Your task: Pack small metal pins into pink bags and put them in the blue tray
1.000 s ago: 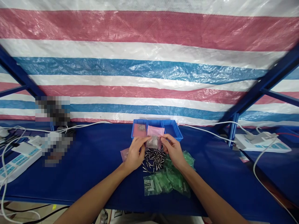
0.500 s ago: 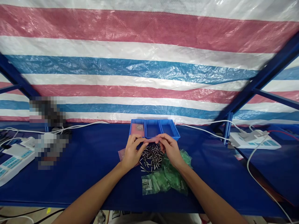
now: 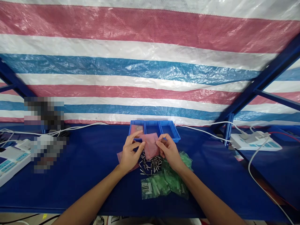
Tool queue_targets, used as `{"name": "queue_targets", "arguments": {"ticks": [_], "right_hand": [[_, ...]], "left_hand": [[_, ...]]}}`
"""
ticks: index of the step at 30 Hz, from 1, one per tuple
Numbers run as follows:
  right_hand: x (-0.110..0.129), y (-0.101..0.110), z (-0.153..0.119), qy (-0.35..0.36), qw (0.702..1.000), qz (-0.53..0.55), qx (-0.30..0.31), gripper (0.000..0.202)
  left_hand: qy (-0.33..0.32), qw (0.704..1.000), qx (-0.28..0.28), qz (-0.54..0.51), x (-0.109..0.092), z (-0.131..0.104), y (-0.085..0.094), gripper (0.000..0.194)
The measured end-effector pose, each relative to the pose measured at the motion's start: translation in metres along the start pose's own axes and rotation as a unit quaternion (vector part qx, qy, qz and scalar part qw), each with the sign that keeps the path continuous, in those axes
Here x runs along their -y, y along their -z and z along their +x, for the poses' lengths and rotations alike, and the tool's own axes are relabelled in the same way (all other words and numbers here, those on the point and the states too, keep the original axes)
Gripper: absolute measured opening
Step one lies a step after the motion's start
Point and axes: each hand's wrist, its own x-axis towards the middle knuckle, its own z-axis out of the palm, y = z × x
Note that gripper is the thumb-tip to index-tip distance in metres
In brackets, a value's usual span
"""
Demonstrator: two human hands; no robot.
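A pink plastic bag (image 3: pixel 151 146) is stretched upright between my two hands, its flat face toward me. My left hand (image 3: pixel 131 151) pinches its left edge between thumb and fingers. On the opposite edge, my right hand (image 3: pixel 169 150) has a pinch grip too. Below the bag lies a loose pile of small dark and silver metal pins (image 3: pixel 151 165), partly hidden by it. Green clear bags (image 3: pixel 164 184) lie beside and in front of the pile, some under my right wrist. Another pink bag (image 3: pixel 119 156) shows partly beneath my left hand.
Three joined blue bins (image 3: pixel 169 129) stand behind my hands; the left one holds pink bags (image 3: pixel 136 129). White power strips (image 3: pixel 256 141) with cables sit at both sides. A striped tarp (image 3: pixel 150 72) hangs behind the blue table (image 3: pixel 89 159), between blue metal posts.
The pink bag was edge-on and thin between my fingers; now it is turned so its broad face shows. Both hands have stayed in nearly the same place.
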Motion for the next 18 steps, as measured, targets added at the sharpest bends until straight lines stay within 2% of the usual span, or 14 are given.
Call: {"name": "queue_targets", "arguments": {"ticks": [5,10,14,18], "right_hand": [[0.003,0.002,0.0,-0.033,0.999,-0.004,-0.017,0.024],[0.001,0.004,0.001,-0.038,0.998,0.057,0.001,0.017],[-0.005,0.004,0.004,-0.033,0.998,0.06,-0.001,0.024],[-0.006,0.003,0.005,-0.016,1.0,-0.004,-0.016,0.033]], "left_hand": [[-0.047,0.998,0.034,0.009,-0.002,0.001,0.003,0.023],[-0.036,0.998,0.046,-0.001,-0.001,-0.003,0.001,0.022],[-0.036,0.998,0.054,0.001,0.004,-0.007,-0.002,0.036],[-0.045,0.997,0.051,0.022,0.009,-0.009,-0.004,0.041]]}}
